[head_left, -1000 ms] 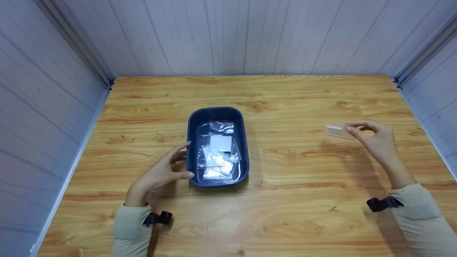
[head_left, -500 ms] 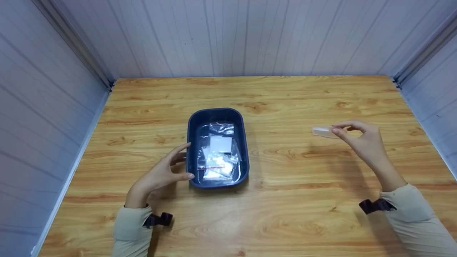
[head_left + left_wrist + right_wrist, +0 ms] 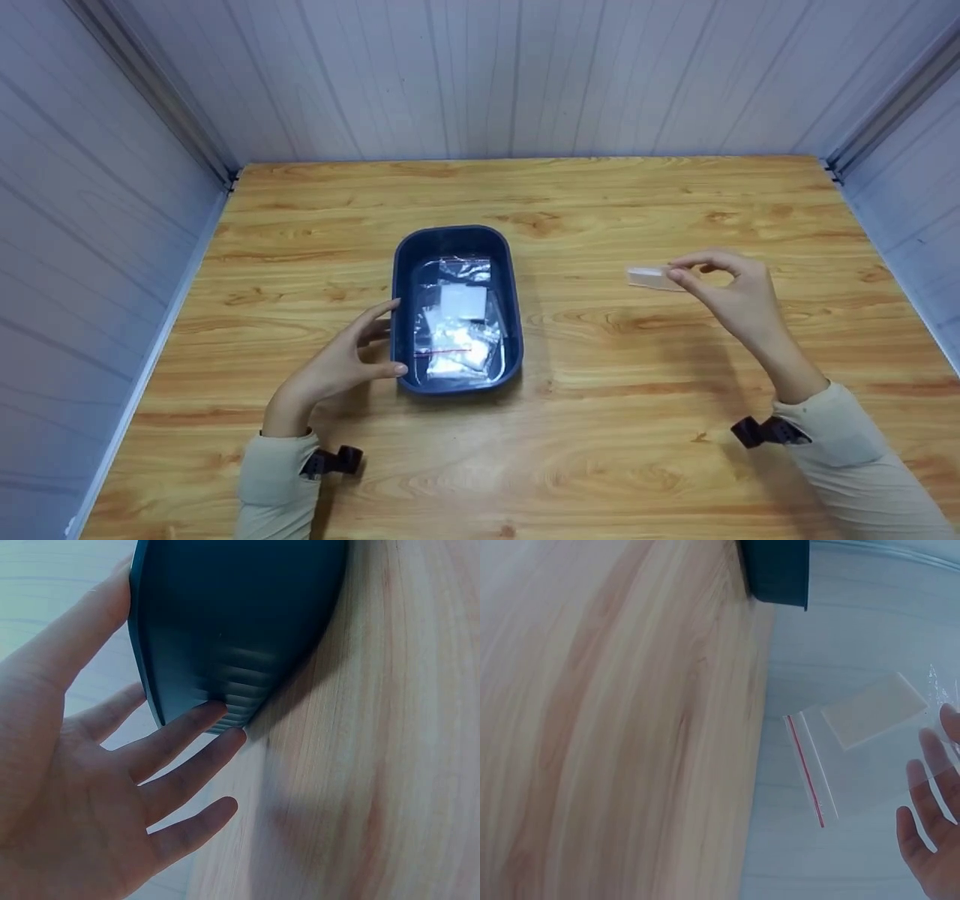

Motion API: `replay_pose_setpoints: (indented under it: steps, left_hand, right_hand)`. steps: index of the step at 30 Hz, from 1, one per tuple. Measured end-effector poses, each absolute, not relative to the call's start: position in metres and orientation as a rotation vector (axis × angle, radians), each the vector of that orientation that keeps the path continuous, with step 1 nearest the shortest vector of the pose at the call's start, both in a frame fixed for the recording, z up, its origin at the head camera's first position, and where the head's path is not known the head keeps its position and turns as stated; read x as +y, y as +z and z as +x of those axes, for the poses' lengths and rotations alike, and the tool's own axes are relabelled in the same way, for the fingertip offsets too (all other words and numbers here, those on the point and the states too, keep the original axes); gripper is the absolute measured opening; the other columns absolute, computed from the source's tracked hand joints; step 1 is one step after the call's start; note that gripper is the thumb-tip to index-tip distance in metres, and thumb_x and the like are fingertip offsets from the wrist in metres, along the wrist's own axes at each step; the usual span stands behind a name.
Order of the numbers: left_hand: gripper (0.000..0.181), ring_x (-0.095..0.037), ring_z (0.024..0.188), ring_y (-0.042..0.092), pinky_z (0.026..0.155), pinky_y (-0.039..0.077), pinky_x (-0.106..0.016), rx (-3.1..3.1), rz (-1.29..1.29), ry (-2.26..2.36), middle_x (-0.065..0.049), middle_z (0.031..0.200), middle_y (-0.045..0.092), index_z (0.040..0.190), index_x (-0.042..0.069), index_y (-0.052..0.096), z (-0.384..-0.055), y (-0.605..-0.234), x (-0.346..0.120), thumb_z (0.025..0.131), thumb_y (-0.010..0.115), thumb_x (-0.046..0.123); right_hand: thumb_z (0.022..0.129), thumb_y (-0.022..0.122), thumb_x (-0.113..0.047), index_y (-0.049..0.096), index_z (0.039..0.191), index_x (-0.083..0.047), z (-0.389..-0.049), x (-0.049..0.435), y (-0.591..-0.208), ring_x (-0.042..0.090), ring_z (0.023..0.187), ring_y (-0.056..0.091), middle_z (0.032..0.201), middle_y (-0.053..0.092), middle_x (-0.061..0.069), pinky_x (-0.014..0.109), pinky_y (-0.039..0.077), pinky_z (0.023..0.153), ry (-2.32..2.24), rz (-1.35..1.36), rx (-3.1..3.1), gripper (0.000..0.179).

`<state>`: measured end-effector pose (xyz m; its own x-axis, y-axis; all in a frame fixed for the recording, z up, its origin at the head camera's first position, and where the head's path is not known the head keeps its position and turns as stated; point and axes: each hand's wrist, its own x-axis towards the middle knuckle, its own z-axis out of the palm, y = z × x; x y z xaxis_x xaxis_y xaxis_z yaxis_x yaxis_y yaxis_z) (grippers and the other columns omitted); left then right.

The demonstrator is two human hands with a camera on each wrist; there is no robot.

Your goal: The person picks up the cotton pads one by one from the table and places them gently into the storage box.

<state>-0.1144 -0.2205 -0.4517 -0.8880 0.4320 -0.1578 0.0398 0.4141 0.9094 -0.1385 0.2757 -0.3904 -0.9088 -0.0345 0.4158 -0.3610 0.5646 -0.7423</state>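
Observation:
A dark blue rounded box [image 3: 457, 389] stands on the table, holding several clear zip bags [image 3: 454, 352] and white pieces. My left hand [image 3: 337, 360] is at its left side, thumb at the near left rim and index fingertip farther back along it. In the left wrist view, the fingers extend loosely, two tips at the ribbed outer wall. Off to the right, above the tabletop, my right hand [image 3: 727, 292] pinches a small clear zip bag [image 3: 646, 277] between thumb and fingers. The right wrist view shows that bag's red seal line and a white card [image 3: 874, 711] inside it.
The wood-grain table [image 3: 600, 450] lies under both hands. Pale panelled walls [image 3: 480, 82] rise behind it and at both sides. Each sleeve carries a small black camera mount, such as the one on the right wrist [image 3: 765, 433].
My right hand has moved steadily left toward the box with the zip bag in its pinch. The left hand and the box have stayed in place.

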Motion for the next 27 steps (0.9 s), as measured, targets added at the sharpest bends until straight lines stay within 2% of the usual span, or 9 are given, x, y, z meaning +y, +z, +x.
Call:
replay_pose_setpoints:
  steps: [14, 19, 27]
  left_hand:
    - [0.097, -0.039, 0.141, 0.033, 0.116, 0.021, -0.059, 2.308, 0.349, 1.449, -0.02, 0.154, 0.036, 0.157, 0.025, 0.025, -0.115, -0.45, -0.22, 0.08, 0.083, 0.028]
    - [0.097, -0.039, 0.141, 0.033, 0.116, 0.021, -0.059, 2.308, 0.341, 1.445, -0.02, 0.154, 0.036, 0.157, 0.026, 0.025, -0.114, -0.45, -0.219, 0.08, 0.083, 0.028]
    - [0.092, -0.042, 0.14, 0.033, 0.116, 0.021, -0.06, 2.289, 0.404, 1.488, -0.024, 0.153, 0.037, 0.157, 0.017, 0.025, -0.115, -0.453, -0.22, 0.084, 0.081, 0.022]
  right_hand:
    - [0.084, 0.078, -0.002, 0.079, 0.093, -0.008, -0.128, 0.241, -0.377, 0.015, 0.087, 0.058, 0.089, 0.073, 0.001, 0.024, 0.041, 0.079, 1.332, 0.411, -2.402, 0.012]
    - [0.082, 0.078, 0.002, 0.079, 0.093, -0.007, -0.126, 0.23, -0.377, 0.013, 0.087, 0.059, 0.091, 0.073, 0.003, 0.024, 0.042, 0.078, 1.344, 0.495, -2.382, 0.014]
    - [0.08, 0.078, 0.006, 0.078, 0.092, -0.006, -0.126, 0.209, -0.376, 0.011, 0.087, 0.061, 0.089, 0.073, 0.008, 0.022, 0.045, 0.078, 1.383, 0.606, -2.312, 0.017]
